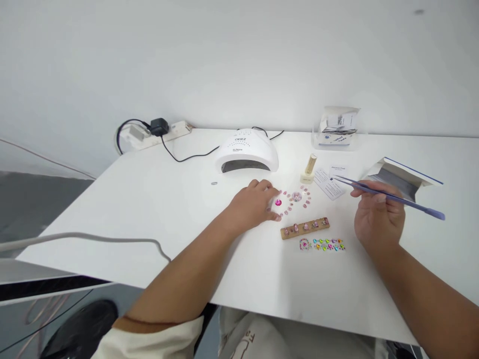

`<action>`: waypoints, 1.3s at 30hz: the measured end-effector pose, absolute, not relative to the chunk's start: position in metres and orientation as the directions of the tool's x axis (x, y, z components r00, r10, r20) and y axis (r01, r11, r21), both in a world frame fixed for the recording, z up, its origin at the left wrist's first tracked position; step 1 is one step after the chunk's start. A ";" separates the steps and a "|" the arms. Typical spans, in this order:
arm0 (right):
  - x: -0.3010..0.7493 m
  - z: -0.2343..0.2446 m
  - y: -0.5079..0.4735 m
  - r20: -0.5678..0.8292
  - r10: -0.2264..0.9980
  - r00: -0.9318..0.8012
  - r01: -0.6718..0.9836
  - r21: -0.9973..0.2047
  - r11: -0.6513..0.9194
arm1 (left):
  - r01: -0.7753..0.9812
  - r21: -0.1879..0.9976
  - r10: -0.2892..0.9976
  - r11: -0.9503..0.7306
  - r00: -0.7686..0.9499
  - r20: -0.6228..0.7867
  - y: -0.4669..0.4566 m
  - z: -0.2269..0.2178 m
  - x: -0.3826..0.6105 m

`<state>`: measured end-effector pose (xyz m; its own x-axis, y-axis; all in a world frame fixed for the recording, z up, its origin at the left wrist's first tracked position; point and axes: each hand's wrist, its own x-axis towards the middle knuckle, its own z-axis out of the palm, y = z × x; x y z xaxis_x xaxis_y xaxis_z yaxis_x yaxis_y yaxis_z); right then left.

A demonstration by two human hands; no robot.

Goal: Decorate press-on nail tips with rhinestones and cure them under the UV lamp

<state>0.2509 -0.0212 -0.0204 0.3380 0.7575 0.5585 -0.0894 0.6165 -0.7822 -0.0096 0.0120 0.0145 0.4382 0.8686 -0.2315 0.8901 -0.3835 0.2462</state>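
My left hand (254, 203) rests on the white table (157, 209), fingers curled, with fingertips at the edge of a round wheel of small pink gems (295, 197); whether it grips anything I cannot make out. My right hand (377, 214) is closed on purple tweezers (389, 196), tips pointing left above the table. In front of both hands lies a wooden strip (305, 228) carrying several pink nail tips. A row of colourful gem stickers (322, 244) lies just below it.
A white nail lamp (247, 151) stands behind my left hand, its cable running to a power strip (159, 133) at the back left. A gold-capped bottle (309, 169), paper cards (329, 183), an open box (400, 174) and a clear packet holder (339, 128) sit to the right.
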 end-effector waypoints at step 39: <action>0.228 -0.003 -0.062 0.762 0.558 -0.327 -0.155 -0.626 0.764 | 0.758 0.439 0.861 -0.483 0.502 0.080 -0.019 0.020 0.006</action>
